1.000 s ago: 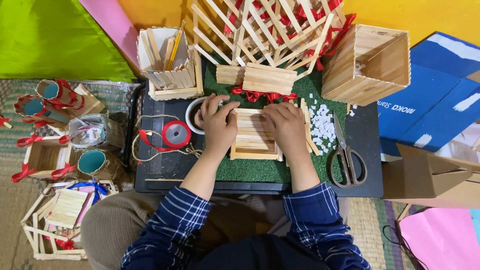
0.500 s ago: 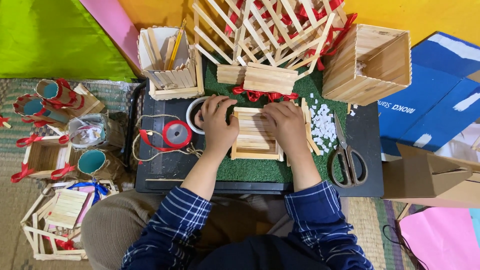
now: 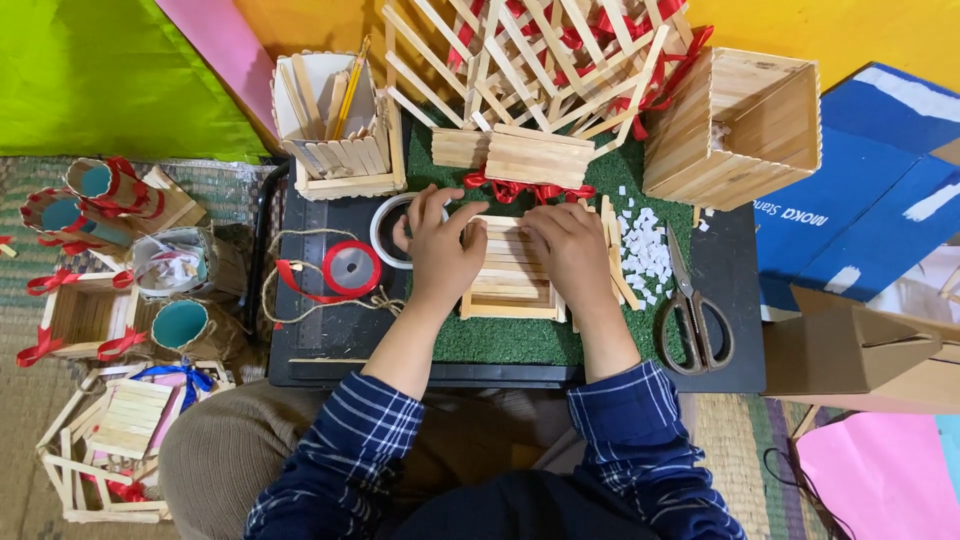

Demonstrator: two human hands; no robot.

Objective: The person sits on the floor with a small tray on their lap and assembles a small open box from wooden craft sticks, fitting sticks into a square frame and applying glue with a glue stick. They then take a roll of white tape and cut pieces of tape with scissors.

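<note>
Both hands had stayed pressed on the small square frame of pale wooden craft sticks point(image 3: 508, 285) across the last second, and very little else had shifted. The left hand point(image 3: 437, 252) lay flat on the frame's left side, fingers spread slightly and bearing down on the upper sticks; compared with a second earlier its fingertips had crept a little further toward the middle. The right hand point(image 3: 573, 252) covered the right side in the same manner, fingers together and curled over the top edge, neither hand pinching anything loose. The frame itself sat where it had been, on the green turf-like mat point(image 3: 500, 340) that lay over the black board point(image 3: 330, 330), just below the flat stick panel trimmed with red ribbon point(image 3: 535, 160).

That small change read as steady pressure rather than fresh placement: the layers seemed to be held down while they set, in my judgement.

Near the left hand stood a white round cup point(image 3: 385, 235), partly hidden by the fingers, and a reel of red ribbon point(image 3: 350, 268) with twine looped about it. Right of the frame lay a scatter of white paper bits point(image 3: 645, 250) and a pair of dark-handled scissors point(image 3: 692, 310), untouched. A stick-built holder with spare sticks and a pencil point(image 3: 335, 130) stood at the board's far left corner.
</note>
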